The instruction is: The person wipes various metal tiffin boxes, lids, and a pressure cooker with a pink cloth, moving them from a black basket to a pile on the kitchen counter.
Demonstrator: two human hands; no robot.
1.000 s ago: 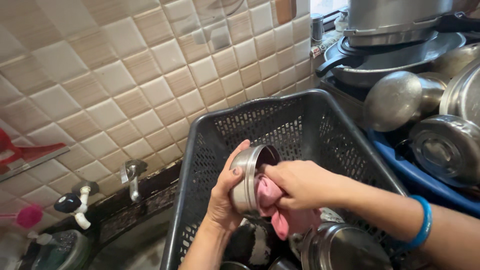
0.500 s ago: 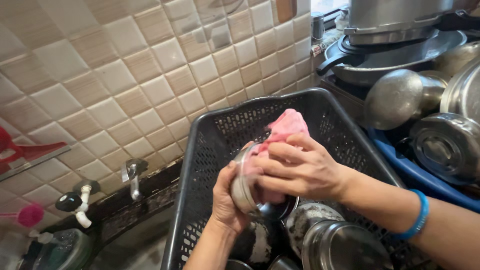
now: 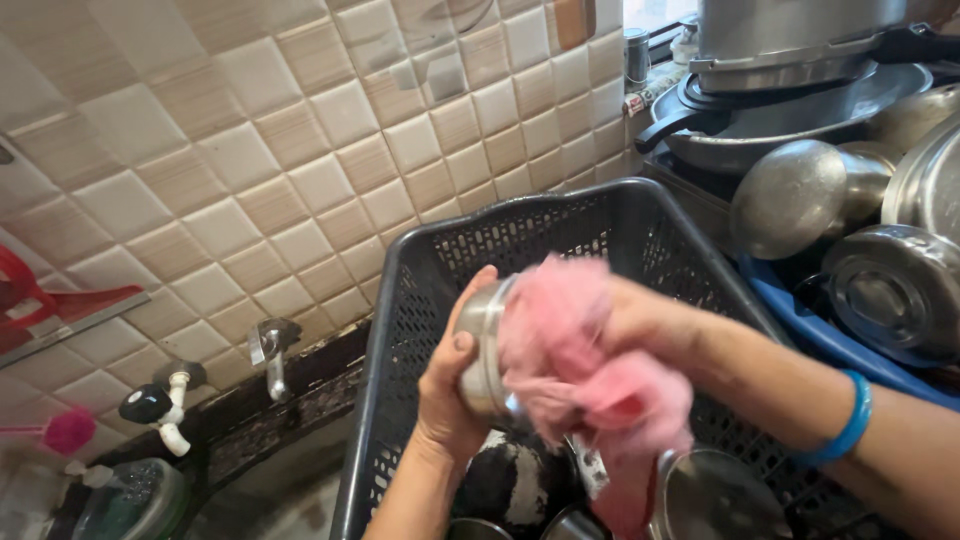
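Left hand [image 3: 450,395] gripped a small steel cup [image 3: 483,350] by its side, held over the black plastic basket [image 3: 420,300]. Right hand [image 3: 640,325] was closed on a pink cloth [image 3: 585,375] pressed against the cup's mouth; fingers blurred, so I couldn't tell how tight. Risk as I judged it: a wet cup could slip from that one-sided hold and drop onto the steel vessels [image 3: 710,495] in the basket, denting or clattering. Stacked pots [image 3: 800,195] at right looked unsteady; an elbow knock could topple them. No packages or labels were clear; only a small tin [image 3: 637,52] on the ledge, print unreadable.
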